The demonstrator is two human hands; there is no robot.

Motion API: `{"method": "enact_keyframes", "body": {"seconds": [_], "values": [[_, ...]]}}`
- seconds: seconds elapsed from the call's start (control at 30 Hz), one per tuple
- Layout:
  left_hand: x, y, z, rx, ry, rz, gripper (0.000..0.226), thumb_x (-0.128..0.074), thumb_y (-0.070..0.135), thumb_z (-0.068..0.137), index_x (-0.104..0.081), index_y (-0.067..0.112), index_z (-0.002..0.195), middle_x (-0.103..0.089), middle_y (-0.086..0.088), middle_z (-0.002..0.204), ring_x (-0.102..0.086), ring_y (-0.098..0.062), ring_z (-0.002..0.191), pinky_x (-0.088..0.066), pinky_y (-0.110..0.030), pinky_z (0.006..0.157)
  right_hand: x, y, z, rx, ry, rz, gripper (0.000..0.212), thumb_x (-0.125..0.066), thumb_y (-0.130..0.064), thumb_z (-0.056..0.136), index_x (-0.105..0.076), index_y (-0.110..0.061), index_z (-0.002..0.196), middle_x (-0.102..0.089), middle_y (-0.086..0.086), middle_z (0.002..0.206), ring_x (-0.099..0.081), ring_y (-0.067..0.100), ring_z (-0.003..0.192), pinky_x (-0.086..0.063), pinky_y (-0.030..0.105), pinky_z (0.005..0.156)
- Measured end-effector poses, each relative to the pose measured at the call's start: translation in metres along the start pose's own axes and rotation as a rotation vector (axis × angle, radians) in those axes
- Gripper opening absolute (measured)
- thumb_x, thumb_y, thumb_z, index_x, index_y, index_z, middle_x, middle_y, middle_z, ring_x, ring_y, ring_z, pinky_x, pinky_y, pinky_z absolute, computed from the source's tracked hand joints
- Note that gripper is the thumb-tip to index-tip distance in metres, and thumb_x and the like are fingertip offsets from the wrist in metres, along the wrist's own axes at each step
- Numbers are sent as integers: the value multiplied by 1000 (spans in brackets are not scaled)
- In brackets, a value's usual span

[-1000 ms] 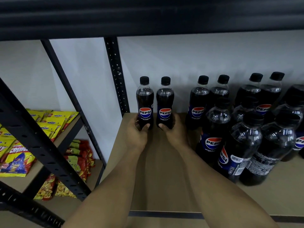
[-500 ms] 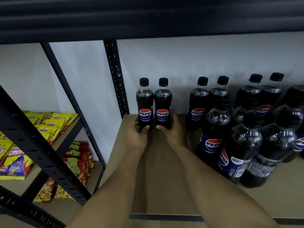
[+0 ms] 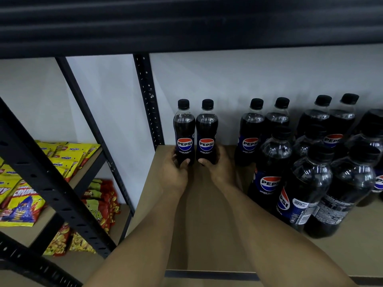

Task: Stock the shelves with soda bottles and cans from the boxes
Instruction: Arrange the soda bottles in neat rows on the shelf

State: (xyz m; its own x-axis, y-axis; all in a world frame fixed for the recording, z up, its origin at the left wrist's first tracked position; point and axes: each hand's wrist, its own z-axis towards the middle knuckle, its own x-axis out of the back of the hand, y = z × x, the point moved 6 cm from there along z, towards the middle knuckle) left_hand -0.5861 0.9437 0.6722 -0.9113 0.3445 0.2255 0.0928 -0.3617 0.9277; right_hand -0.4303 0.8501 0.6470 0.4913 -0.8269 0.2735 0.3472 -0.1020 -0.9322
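Left Pepsi bottle (image 3: 184,131) and right Pepsi bottle (image 3: 206,131) are upright, touching, at the back left of the shelf (image 3: 207,224), beside the black upright (image 3: 148,100). The left hand (image 3: 176,172) grips the left Pepsi bottle at its base, fingers curled round it; the right hand (image 3: 219,168) grips the right Pepsi bottle likewise. Stocked bottles (image 3: 306,183) stand near, to the right. Snack packets (image 3: 62,158) lie on neighbouring shelves at left.

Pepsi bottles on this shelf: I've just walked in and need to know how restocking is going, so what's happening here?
A person is stocking the shelf. Their left hand grips one small Pepsi bottle near its base, their right hand a second bottle beside it, both upright by the back wall. The hands hide the bases, so whether they are set down is unclear. More stocked bottles stand to the right; snack bags lie on the neighbouring rack.
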Motion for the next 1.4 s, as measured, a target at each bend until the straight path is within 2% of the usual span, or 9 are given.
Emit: {"method": "enact_keyframes", "body": {"seconds": [0.13,0.3,0.4,0.5,0.67,0.87,1.0,1.13,1.4], "values": [[1,-1,1,-68,16,26,38,-73,12,90,-59,21,124,-68,7,115,-65,-8,110,-54,-37,97,8,-1,-13,5,31,-124,78,-84,-40,79,-45,-24,144,-58,0,141,-53,20,130,-48,39,103],[-2,-14,-12,27,-74,259,50,-69,30,91,-49,21,136,-64,0,128,-59,-24,118,-46,-34,95,22,2,-63,41,-229,-795,69,-50,-56,97,-35,-21,154,-32,7,161,-24,27,150,-21,45,122],[1,-14,-39,-57,-182,785,55,-52,50,93,-46,21,140,-49,-7,146,-42,-31,137,-30,-50,115,42,-12,-120,155,-294,-799,59,-46,-53,100,-45,-23,150,-35,0,161,-21,19,152,-17,36,125],[3,-5,-79,-92,-341,903,60,-34,53,100,-38,24,152,-28,-4,163,-13,-26,153,-8,-48,124,74,-25,-165,194,-259,-636,44,-62,-46,94,-63,-27,134,-54,-11,144,-44,10,138,-33,22,114],[5,25,-144,-212,-471,689,44,-48,53,97,-54,36,137,-42,14,152,-25,-11,148,-13,-41,124,160,-38,-213,93,195,-252,24,-75,-13,90,-74,-26,110,-70,-20,100,-66,-6,89,-48,5,78],[-47,66,-186,9,-586,151,47,-74,45,87,-57,39,130,-60,22,128,-54,7,118,-42,-19,103,246,-30,-227,-4,649,-160,30,-72,-20,92,-61,-24,119,-62,-1,105,-60,8,88,-52,23,84],[-89,78,-200,46,-539,-3,66,-84,37,79,-53,30,137,-62,17,126,-58,5,113,-48,-28,104,261,-12,-197,-143,409,-116,65,-78,-22,88,-47,-17,145,-56,-3,133,-56,10,115,-46,31,101],[-112,82,-207,12,-492,48,77,-82,46,74,-46,36,141,-60,19,127,-57,0,115,-49,-31,103,255,-10,-186,-128,308,-58,58,-78,-15,88,-51,-15,139,-61,-6,121,-56,-14,97,-45,13,93],[-89,85,-208,-54,-434,89,61,-78,32,84,-50,29,139,-53,15,124,-47,14,108,-34,-2,94,243,-8,-195,-90,209,-67,54,-78,-22,87,-51,-30,134,-55,-33,109,-57,-13,98,-40,4,81]]}}
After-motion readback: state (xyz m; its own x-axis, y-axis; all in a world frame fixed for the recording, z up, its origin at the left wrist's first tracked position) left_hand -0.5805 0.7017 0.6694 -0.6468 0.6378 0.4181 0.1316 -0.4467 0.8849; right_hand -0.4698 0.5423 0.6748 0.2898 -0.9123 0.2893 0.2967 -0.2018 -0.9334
